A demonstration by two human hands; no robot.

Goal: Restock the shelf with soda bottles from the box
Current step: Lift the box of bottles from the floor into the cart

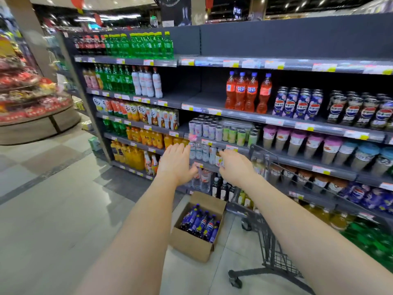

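Observation:
An open cardboard box (pixel 192 243) stands on the floor in front of the shelving, holding several dark soda bottles (pixel 202 224) with blue labels and purple caps. The grey shelf unit (pixel 191 99) has bare stretches on its second level, left of three-plus orange soda bottles (pixel 246 92), and along the top right. My left hand (pixel 176 162) and my right hand (pixel 235 167) are stretched forward above the box, both empty with relaxed fingers, in front of the lower shelves.
A dark metal shopping cart (pixel 272 241) stands right of the box, under my right arm. Cans (pixel 297 103), cups and juice bottles (pixel 148 137) fill other shelves. A round display stand (pixel 32 107) sits at the far left across open tiled floor.

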